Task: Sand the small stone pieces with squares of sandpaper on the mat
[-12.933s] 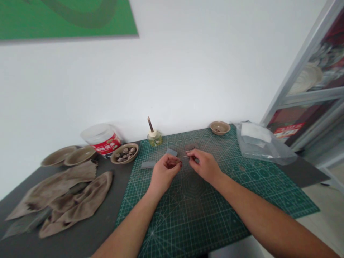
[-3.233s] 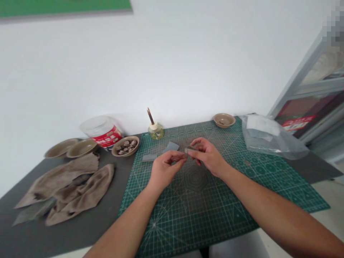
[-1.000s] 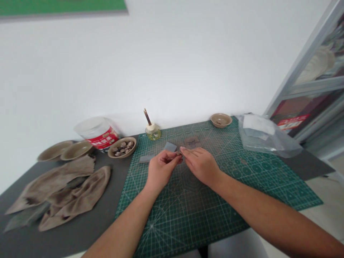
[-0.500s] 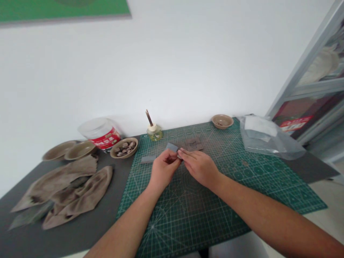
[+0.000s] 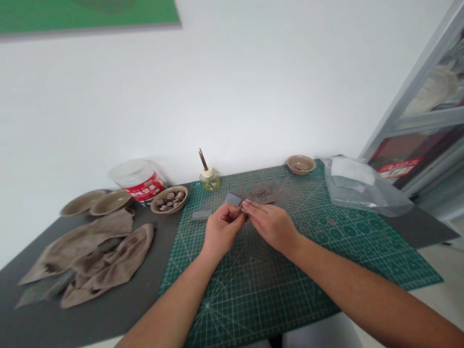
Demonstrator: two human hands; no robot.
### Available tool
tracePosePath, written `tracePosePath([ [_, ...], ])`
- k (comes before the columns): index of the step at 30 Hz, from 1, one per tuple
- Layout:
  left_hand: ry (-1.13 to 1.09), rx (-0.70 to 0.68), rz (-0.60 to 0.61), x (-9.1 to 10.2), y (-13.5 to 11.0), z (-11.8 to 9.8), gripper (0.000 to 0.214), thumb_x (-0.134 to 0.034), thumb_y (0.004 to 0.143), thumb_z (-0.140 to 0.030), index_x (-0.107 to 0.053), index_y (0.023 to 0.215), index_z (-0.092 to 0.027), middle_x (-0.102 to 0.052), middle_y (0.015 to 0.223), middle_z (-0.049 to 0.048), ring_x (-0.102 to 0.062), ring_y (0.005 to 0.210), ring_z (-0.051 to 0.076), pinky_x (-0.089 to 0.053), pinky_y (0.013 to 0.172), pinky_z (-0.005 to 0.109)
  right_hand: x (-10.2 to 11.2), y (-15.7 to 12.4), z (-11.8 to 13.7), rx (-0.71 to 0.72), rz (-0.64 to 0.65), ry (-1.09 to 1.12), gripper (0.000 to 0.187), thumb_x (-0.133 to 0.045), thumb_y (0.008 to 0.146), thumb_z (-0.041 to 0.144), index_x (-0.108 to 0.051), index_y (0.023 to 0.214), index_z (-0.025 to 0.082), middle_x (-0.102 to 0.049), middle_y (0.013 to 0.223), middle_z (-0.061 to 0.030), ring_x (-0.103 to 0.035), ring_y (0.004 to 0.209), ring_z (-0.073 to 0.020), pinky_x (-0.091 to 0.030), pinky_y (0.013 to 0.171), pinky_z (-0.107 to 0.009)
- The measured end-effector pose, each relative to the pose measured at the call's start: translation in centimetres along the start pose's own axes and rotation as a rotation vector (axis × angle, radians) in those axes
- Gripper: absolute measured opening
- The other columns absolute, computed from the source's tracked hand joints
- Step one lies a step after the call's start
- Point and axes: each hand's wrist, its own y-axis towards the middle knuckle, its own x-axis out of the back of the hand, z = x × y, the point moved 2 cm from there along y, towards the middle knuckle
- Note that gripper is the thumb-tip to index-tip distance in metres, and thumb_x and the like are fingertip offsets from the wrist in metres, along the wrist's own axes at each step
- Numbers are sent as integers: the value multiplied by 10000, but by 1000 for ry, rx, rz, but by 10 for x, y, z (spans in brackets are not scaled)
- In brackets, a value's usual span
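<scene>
Over the green cutting mat [image 5: 275, 309], my left hand [image 5: 224, 231] and my right hand [image 5: 272, 223] meet at the fingertips. Both are closed in a pinch on something small and dark, mostly covered by the fingers; its kind cannot be made out. Just beyond my left fingers lies a grey rectangular piece [image 5: 232, 198] that looks like sandpaper. Another flat grey strip [image 5: 201, 215] is to the left of that hand. A brown square sheet [image 5: 263, 194] with dark handwritten marks lies behind my right hand.
To the left stand a bowl of several brownish lumps [image 5: 169, 200], a red-labelled plastic tub [image 5: 139, 181], two stacked-close bowls [image 5: 110, 202] and crumpled brown cloths [image 5: 108, 270]. A small glass bottle with sticks [image 5: 210, 180], another bowl [image 5: 301, 165] and a clear plastic bag [image 5: 362, 186] sit near the wall.
The view has shifted slightly. My hands stay together in the same place, with the fingertips moved a little against each other around the small thing.
</scene>
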Motion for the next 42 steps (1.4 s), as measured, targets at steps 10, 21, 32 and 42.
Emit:
tracePosePath([
  [10, -78, 15, -2, -3, 2, -1, 160, -734, 735, -249, -594, 767, -180, -641, 698, -8, -594, 649, 132, -480, 632, 248, 0, -1, -5, -93, -50, 40, 373, -495, 943, 135, -602, 1299, 160, -655, 1285, -92, -663, 1122, -191, -535, 974, -334],
  [21, 0, -77, 20, -2, -1, -5, 215, -693, 776, -300, -554, 651, -193, -653, 780, 20, -613, 782, 168, -503, 744, 284, 3, -1, 6, 1, -45, -29, 382, -474, 953, 140, -591, 1317, 140, -660, 1273, -121, -674, 1087, -209, -546, 933, -345],
  [32, -68, -136, -43, 2, 0, -9, 159, -712, 785, -213, -575, 710, -182, -661, 812, 13, -621, 721, 138, -496, 669, 254, -1, 0, -4, -95, 46, -74, 368, -490, 930, 123, -612, 1277, 103, -678, 1244, -114, -696, 1034, -228, -560, 888, -354],
  [42, -226, -25, 11, -2, 3, -4, 255, -749, 751, -216, -645, 979, -170, -709, 824, 25, -670, 702, 144, -553, 697, 284, 5, 0, -9, -202, -15, -29, 378, -506, 936, 174, -605, 1300, 144, -735, 1131, -85, -724, 908, -212, -555, 826, -313],
])
